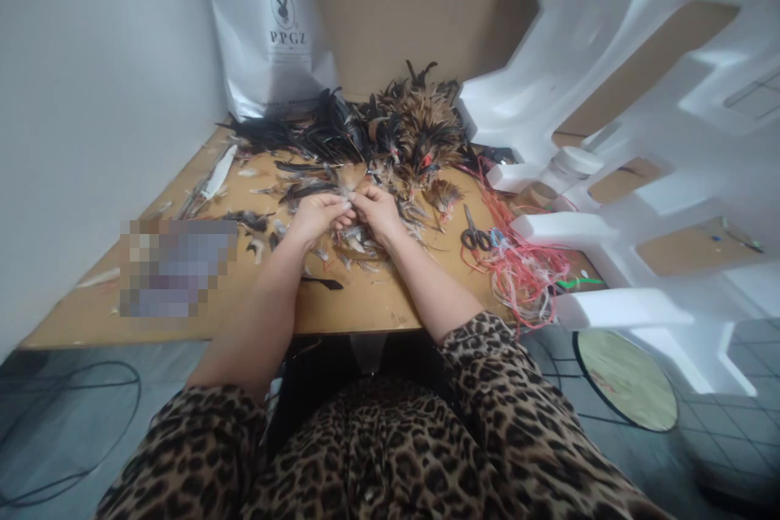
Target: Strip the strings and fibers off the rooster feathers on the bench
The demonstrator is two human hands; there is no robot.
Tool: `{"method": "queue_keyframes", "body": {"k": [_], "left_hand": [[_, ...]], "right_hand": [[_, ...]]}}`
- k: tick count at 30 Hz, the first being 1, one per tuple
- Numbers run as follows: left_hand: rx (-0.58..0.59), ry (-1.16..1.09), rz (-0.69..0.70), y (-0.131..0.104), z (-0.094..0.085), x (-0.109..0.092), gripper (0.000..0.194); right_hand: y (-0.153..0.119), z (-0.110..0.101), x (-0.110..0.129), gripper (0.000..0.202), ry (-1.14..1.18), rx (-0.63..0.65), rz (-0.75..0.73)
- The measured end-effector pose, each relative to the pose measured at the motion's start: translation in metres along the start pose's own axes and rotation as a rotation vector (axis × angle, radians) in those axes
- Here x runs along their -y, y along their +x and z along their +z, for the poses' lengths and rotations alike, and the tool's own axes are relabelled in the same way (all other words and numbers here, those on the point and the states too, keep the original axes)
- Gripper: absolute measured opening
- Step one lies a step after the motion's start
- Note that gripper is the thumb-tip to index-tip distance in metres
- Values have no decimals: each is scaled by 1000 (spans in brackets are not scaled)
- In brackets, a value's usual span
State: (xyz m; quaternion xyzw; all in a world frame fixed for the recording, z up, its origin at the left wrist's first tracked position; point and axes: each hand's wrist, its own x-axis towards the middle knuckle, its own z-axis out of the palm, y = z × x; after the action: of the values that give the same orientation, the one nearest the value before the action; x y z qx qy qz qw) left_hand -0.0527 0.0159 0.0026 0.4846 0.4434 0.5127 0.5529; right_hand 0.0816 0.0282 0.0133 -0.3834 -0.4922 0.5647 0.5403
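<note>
1. Head view: a tan tabletop (359,315) spans the middle, littered with feathers, and both bare forearms reach over it from leopard-print sleeves (201,447).
2. White moulded foam (548,41) stands along the right side, its lower arms jutting over the table edge.
3. A pale bag (244,32) marked "PPGZ" stands at the back left.
4. Feather bundles lie along the rear of the table: black feathers (329,130) toward the left, and just beside them a bushy brown bundle (430,118).
5. A tangle of red and clear strings (530,276) spreads at the right, near the foam.
6. The left hand (318,218) is nearly closed, thumb and forefinger pinching at the base of a tuft, the other fingers loosely curled beneath.
7. The right hand (376,211) meets it fingertip to fingertip, thumb and forefinger also pinched on that base; its remaining fingers are folded and partly hidden.
8. Dark-handled scissors (469,223) lie right of the hands, touching the strings.
9. The feather tuft (352,177), light brown, fans away from the person above loose feathers (359,248) at mid-table; fingertips cover its base, so I cannot tell how many feathers it has.
</note>
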Motion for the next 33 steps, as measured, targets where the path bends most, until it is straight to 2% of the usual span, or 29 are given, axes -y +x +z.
{"method": "queue_keyframes", "body": {"k": [11, 22, 33], "left_hand": [[-9, -26, -43, -3, 3, -6, 25], [57, -130, -100, -6, 3, -10, 22], [164, -126, -62, -10, -2, -12, 21]], "right_hand": [[0, 0, -1, 32, -37, -9, -37], [-1, 0, 1, 37, 77, 64, 55], [-3, -3, 8, 36, 242, 319, 182]]}}
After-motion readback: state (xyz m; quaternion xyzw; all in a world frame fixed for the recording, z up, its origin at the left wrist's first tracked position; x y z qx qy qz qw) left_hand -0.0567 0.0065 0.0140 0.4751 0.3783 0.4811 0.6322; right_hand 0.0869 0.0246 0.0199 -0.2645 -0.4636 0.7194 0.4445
